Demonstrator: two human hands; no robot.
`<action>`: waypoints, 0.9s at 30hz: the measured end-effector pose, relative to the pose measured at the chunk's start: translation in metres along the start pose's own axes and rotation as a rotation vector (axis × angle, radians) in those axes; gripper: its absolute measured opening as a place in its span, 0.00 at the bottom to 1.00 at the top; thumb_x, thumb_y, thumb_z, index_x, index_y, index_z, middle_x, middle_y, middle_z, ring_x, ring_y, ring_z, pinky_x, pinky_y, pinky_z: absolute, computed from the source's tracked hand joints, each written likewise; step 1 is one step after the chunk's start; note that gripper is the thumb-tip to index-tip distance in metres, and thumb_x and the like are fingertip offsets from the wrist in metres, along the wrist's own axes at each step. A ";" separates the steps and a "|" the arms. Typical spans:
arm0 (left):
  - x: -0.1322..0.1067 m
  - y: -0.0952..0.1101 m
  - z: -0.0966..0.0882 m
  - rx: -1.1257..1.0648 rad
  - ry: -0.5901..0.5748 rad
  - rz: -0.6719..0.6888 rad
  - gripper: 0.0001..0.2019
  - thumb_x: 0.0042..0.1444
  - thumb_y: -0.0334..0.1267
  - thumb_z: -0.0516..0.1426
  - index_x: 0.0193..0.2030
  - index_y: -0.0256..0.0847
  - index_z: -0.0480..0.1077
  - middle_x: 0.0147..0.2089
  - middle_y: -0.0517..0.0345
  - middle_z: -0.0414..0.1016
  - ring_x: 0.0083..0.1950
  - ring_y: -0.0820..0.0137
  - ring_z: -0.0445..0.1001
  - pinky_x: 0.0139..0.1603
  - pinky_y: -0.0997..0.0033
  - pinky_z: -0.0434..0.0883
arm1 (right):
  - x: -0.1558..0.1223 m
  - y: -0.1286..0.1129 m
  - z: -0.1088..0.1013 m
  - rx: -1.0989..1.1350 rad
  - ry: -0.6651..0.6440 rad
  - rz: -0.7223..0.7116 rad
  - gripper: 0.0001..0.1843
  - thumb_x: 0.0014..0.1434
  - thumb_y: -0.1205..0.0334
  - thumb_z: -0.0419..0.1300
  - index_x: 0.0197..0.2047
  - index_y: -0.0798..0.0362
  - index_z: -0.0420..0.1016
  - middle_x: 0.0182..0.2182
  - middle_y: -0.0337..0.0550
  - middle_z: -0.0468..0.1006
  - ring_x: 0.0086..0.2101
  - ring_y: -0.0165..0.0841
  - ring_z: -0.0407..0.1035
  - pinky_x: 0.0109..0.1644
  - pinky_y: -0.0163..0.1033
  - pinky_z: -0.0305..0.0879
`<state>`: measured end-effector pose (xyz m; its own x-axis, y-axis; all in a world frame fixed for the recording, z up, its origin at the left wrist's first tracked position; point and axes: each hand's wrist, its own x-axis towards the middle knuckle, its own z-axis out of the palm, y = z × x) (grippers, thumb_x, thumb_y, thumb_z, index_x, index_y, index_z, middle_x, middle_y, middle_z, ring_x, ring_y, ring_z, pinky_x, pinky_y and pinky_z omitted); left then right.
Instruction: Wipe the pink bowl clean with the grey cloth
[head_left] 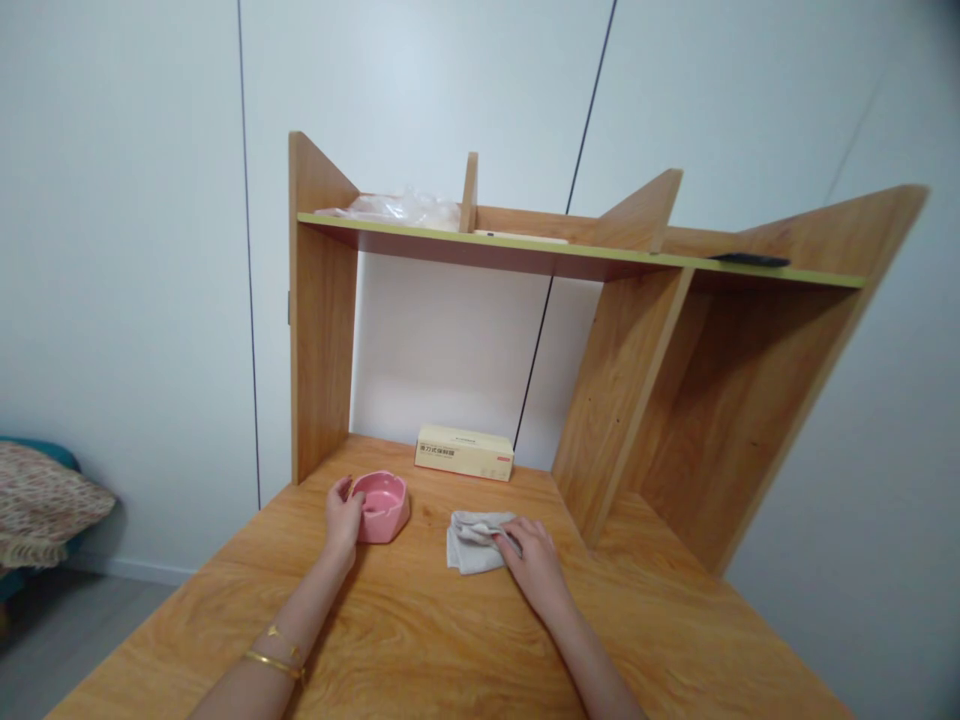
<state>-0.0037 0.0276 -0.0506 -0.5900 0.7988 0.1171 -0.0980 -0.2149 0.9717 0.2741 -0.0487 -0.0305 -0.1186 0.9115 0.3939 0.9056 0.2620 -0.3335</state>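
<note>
A pink faceted dish [384, 505] sits on the wooden desk [420, 620], left of centre. My left hand [343, 520] curls around its left side, thumb at the rim, gripping it. To the right lies a crumpled grey cloth [471, 540]. My right hand [534, 563] rests on the cloth's right edge with the fingers bent down onto it, pinching the fabric. Gold bangles circle my left wrist.
A cream carton [465, 452] lies at the back of the desk under the shelf. The wooden hutch [322, 330] has upright dividers, a plastic bag [397, 208] on its top shelf and a dark flat object [750, 259] at the right. A patterned bed cover [41, 500] shows at far left.
</note>
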 end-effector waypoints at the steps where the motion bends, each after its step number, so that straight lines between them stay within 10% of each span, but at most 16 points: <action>1: 0.000 0.001 0.000 -0.007 -0.007 -0.020 0.11 0.47 0.24 0.54 0.39 0.37 0.65 0.47 0.49 0.69 0.51 0.63 0.68 0.53 0.60 0.64 | -0.001 0.001 0.000 -0.004 -0.002 -0.002 0.10 0.57 0.61 0.51 0.39 0.48 0.73 0.38 0.42 0.73 0.42 0.36 0.63 0.45 0.39 0.55; 15: -0.023 0.014 0.008 -0.124 -0.166 -0.032 0.18 0.42 0.20 0.52 0.40 0.37 0.71 0.43 0.52 0.75 0.48 0.62 0.72 0.48 0.63 0.69 | 0.007 -0.006 -0.003 0.069 0.316 0.029 0.14 0.60 0.57 0.47 0.39 0.52 0.72 0.36 0.46 0.70 0.40 0.38 0.62 0.43 0.41 0.58; 27: -0.059 0.023 0.027 -0.099 -0.444 0.085 0.23 0.37 0.19 0.51 0.42 0.36 0.70 0.46 0.50 0.73 0.46 0.64 0.72 0.50 0.64 0.67 | 0.009 -0.074 0.006 0.179 0.166 -0.155 0.11 0.51 0.65 0.55 0.40 0.48 0.71 0.40 0.43 0.68 0.43 0.37 0.61 0.47 0.41 0.57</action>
<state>0.0504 -0.0096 -0.0297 -0.2007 0.9347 0.2933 -0.1534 -0.3256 0.9330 0.2039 -0.0575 -0.0074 -0.1681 0.7960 0.5815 0.7938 0.4590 -0.3989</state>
